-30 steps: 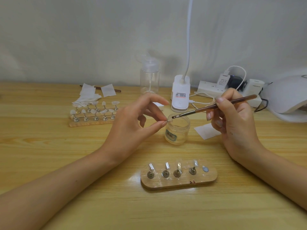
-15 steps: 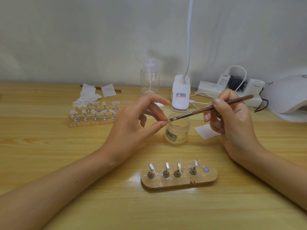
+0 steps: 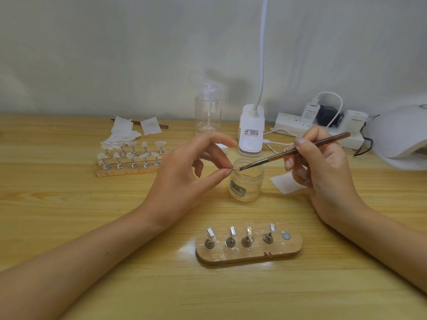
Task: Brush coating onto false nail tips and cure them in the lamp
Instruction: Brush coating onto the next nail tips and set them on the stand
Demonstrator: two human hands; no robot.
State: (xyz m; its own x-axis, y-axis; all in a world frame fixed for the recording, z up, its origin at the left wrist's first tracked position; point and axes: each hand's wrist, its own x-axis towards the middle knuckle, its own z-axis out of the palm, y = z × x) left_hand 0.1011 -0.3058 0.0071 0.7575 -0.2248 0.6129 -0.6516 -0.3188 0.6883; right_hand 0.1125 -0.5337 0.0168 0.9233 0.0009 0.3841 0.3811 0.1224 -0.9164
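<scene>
The left hand [image 3: 184,172] pinches a small clear nail tip [image 3: 235,168] between thumb and forefinger, with the other fingers spread loosely above. The right hand [image 3: 323,172] has its fingers curled round a brush [image 3: 293,152], held like a pen. The bristles touch the tip right over the open mouth of a jar [image 3: 246,188] near the middle of the desk [image 3: 69,215].

The grip looks like the weak point. Only a sliver of the tip shows past the fingertips, so a firm stroke could lever it loose and drop it into the jar or onto the desk. Because the bristles work so close to the skin, coating may smear onto the fingers — and from there onto the tip's underside. An overloaded brush would likely leave a thick pool at one edge that cures unevenly.

The wooden stand [image 3: 248,252] near the front edge carries four small holders. Its right end seems to hold only a pale blob, though whether that spot is meant for this tip I cannot tell. Seating a wet tip there risks a fingerprint in the coat.

The curing lamp [image 3: 402,135] sits at the right edge, well apart — moving the stand that far could tip or jostle what it carries.
</scene>
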